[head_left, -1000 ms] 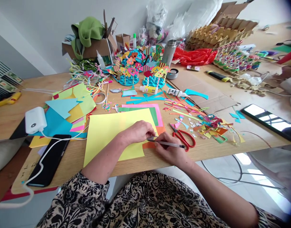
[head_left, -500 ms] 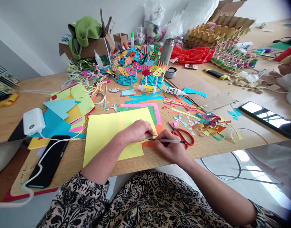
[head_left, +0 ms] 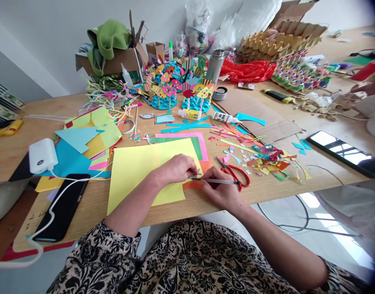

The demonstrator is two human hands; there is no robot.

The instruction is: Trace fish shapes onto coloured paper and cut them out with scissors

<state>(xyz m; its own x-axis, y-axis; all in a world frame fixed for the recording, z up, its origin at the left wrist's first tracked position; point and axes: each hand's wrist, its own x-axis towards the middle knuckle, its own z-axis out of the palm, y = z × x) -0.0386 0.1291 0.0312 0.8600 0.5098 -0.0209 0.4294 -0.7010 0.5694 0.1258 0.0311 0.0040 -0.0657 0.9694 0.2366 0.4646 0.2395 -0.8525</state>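
Observation:
A yellow sheet of paper (head_left: 132, 171) lies on the table in front of me. My left hand (head_left: 177, 168) rests on its right part, fingers bent and pinned on a small greyish paper cutout (head_left: 198, 172), mostly hidden under the fingertips. My right hand (head_left: 221, 191) grips a pen (head_left: 219, 181) with a clear barrel, its tip beside the cutout at the sheet's right edge. Orange paper (head_left: 191, 185) shows beneath, with green paper (head_left: 196, 143) and pink paper (head_left: 203, 141) behind. Red-handled scissors (head_left: 244, 175) lie just past my right hand.
Paper scraps (head_left: 271, 163) spread to the right, near a phone (head_left: 343, 153). Glue bottles (head_left: 189, 114) and paper fish models (head_left: 164, 96) stand farther back. On the left are coloured papers (head_left: 74, 136), a white power bank (head_left: 43, 156), a cable and a black phone (head_left: 63, 208).
Both hands stay almost in place. The pen and right hand have shifted very slightly; the view has moved a touch.

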